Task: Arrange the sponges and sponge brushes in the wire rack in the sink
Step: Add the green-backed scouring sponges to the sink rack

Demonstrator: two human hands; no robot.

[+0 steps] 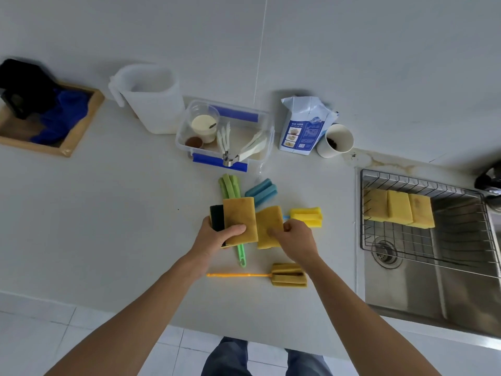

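1. Three yellow sponges already sit side by side in the wire rack over the sink, leaning along its far part; that portion looks done.
2. Your left hand has its grip closed around a tan sponge with a dark scouring pad stacked against it, thumb across the front face. The sponge's long axis runs roughly away from you, tilted slightly left.
3. Your right hand pinches a second yellow sponge that lies just beside the first, still low over the surface; its long side also points away from you.
4. Left to move: the two sponges you hold, plus four sponge brushes. The green brush lies head away from you, handle toward you, passing under the held sponge. The blue brush slants up to the right. The bright yellow brush lies crosswise, head to the right. The orange-handled brush lies crosswise nearest you, handle pointing left.
5. By my reckoning, you are under halfway through.
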